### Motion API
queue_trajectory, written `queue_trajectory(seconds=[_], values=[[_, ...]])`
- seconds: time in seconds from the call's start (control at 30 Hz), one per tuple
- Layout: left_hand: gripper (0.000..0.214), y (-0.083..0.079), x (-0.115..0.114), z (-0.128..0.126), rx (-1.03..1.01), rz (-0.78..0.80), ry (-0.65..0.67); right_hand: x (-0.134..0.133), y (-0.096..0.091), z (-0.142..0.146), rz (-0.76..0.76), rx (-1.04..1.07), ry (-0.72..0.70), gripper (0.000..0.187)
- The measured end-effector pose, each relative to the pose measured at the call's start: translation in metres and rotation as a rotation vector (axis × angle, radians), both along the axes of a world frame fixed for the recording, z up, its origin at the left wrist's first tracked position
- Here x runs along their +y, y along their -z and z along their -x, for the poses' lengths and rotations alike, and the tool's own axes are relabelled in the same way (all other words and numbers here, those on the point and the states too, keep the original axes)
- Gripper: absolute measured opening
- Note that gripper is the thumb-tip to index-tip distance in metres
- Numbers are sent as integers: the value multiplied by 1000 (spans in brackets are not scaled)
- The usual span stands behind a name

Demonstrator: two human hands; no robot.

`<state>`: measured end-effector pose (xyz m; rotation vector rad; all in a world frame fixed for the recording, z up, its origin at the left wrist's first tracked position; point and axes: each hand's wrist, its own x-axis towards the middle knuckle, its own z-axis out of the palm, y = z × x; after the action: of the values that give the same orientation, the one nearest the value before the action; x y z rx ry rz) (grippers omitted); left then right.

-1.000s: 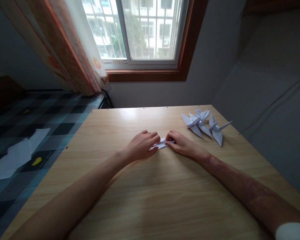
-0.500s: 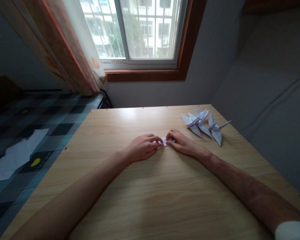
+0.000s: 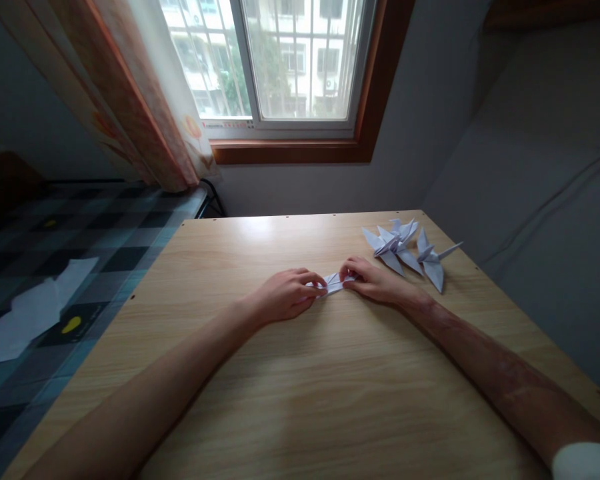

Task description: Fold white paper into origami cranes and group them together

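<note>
A small folded piece of white paper [image 3: 334, 283] lies on the wooden table [image 3: 310, 400], between my two hands. My left hand [image 3: 293, 293] has its fingers closed on the paper's left end and covers that part. At the other end, my right hand [image 3: 367, 279] pinches the paper between thumb and curled fingers. Creases show on the strip left visible between the fingertips. Just beyond my right hand, several white folded paper cranes [image 3: 395, 245] sit close together, with one crane [image 3: 431, 259] at their right side.
Left of the table is a bed with a checked cover [image 3: 125, 230], and white paper sheets [image 3: 35, 310] lie on it. A window [image 3: 300, 67] with a patterned curtain [image 3: 150, 107] is behind the table. A wall [image 3: 540, 167] runs along the right.
My right hand has slid a little to the right along the folded paper, so more of the creased strip shows. My left hand has stayed in place.
</note>
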<state>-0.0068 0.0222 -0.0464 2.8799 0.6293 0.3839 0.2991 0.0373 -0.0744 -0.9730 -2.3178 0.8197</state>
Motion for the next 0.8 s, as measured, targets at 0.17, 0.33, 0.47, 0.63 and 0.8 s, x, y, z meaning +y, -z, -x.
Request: queue_trajectory(seconds=[0.17,0.33,0.47,0.63,0.8], values=[[34,-1,0,0,9,-4,2,2,-2,-4,21,8,-16,14],[33,0,1,0,9,-8,5,6,-5,-11,61,32,-43,21],[33,1,0,0,-36,-33,29,8,-2,-12,86,59,-36,27],[28,0,1,2,-57,-56,78,-1,6,2,-39,127,174,10],[27,-1,5,7,-102,93,36,-13,6,11,-307,58,56,30]])
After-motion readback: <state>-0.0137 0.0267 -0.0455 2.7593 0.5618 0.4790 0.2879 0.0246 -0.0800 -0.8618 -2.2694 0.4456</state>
